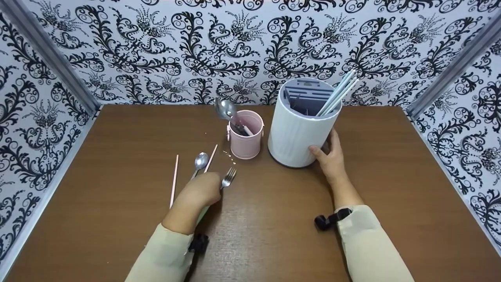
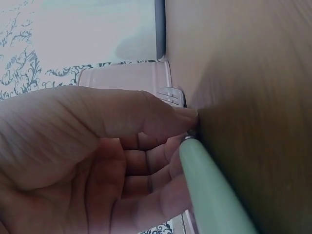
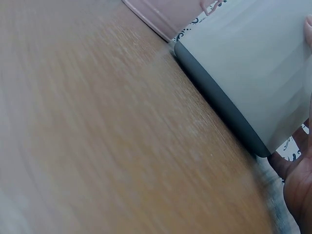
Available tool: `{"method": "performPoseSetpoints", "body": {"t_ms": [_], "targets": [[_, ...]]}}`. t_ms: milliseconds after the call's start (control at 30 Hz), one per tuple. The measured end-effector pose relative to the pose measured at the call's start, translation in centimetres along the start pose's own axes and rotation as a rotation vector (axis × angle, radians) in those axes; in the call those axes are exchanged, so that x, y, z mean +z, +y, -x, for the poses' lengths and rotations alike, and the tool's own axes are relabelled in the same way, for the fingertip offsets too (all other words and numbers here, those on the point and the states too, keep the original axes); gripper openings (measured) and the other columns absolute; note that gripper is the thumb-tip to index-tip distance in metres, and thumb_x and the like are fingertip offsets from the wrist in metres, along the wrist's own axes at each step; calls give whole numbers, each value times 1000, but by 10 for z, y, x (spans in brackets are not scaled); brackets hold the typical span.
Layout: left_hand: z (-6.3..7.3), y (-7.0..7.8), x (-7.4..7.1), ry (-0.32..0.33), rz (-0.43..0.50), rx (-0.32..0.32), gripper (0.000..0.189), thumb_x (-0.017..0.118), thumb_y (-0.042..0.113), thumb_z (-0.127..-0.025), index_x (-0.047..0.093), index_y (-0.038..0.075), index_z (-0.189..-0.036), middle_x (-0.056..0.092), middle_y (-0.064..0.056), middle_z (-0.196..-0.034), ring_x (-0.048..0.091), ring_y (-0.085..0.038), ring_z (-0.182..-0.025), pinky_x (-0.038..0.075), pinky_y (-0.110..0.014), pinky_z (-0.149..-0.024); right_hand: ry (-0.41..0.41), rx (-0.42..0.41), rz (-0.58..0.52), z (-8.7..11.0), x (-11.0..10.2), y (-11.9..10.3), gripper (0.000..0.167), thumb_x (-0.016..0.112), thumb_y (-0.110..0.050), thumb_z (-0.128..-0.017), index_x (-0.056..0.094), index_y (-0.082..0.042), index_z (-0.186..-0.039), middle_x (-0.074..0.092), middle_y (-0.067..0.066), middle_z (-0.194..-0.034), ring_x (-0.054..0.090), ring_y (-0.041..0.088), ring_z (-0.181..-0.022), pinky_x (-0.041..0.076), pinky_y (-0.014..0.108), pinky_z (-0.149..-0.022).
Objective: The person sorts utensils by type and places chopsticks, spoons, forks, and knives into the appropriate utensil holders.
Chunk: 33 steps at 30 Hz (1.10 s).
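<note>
My left hand (image 1: 199,190) pinches a fork (image 1: 228,178) low over the table. In the left wrist view, the thumb and fingers meet near the fork's neck, at the top of its light green handle (image 2: 209,183). Just beyond that hand lie a spoon (image 1: 201,161) and a pink chopstick (image 1: 211,157), partly hidden by it. My right hand (image 1: 330,158) grips the lower right side of a white utensil holder (image 1: 293,135), thumb in front and fingers behind. Pale blue and pale green chopsticks (image 1: 338,94) lean out of its grey slotted top.
Left of the holder stands a pink bucket (image 1: 245,147) with spoons (image 1: 227,109) and other utensils leaning in it. Another pink chopstick (image 1: 174,178) lies farther left. Small pale crumbs (image 1: 231,157) dot the wooden table (image 1: 270,219). Patterned walls enclose the back and sides.
</note>
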<state>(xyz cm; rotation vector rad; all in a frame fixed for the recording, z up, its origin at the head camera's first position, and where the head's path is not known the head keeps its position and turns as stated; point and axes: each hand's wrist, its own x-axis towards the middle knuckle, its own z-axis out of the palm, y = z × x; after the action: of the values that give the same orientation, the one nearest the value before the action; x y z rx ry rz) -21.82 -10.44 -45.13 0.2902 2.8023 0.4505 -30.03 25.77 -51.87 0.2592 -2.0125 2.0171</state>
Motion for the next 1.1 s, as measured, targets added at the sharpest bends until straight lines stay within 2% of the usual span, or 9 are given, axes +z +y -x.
{"method": "performPoseSetpoints", "body": {"t_ms": [300, 600, 700, 833, 1100], "targets": [[0, -2, -1, 4, -2, 16, 16, 64, -5, -82, 63, 7, -72, 69, -10, -84, 51, -22, -70, 53, -46, -68, 5, 2, -3, -1, 0, 2, 112, 89, -42, -81, 23, -8, -165, 36, 12, -164, 39, 30, -149, 30, 55, -125], [0, -4, -3, 25, 9, 68, 11, 65, -4, -77, 63, 5, -70, 68, -10, -78, 49, -21, -68, 52, -46, -66, 5, -7, -2, -1, 0, 1, 113, 89, -42, -81, 22, -8, -165, 34, 13, -165, 37, 30, -150, 28, 56, -126], [-1, -5, -3, 16, 21, 76, 11, 67, -2, -76, 62, 5, -70, 63, -6, -75, 48, -21, -67, 49, -41, -64, 7, -7, 6, -1, 0, 2, 115, 89, -42, -80, 21, -6, -165, 34, 15, -165, 37, 32, -150, 28, 55, -126], [-3, -6, -1, 21, 43, 91, 20, 69, -1, -77, 56, 9, -66, 55, -1, -71, 47, -20, -67, 43, -36, -62, 10, -11, 13, -1, -1, 3, 119, 91, -46, -77, 22, -3, -164, 33, 17, -165, 38, 33, -149, 29, 53, -125], [-3, -3, -3, 36, 83, 158, 26, 71, 0, -75, 52, 11, -62, 50, 1, -66, 45, -20, -64, 37, -34, -57, 12, -10, 27, -1, 0, 2, 120, 91, -50, -76, 23, -4, -164, 35, 18, -164, 40, 33, -147, 30, 53, -124]]}}
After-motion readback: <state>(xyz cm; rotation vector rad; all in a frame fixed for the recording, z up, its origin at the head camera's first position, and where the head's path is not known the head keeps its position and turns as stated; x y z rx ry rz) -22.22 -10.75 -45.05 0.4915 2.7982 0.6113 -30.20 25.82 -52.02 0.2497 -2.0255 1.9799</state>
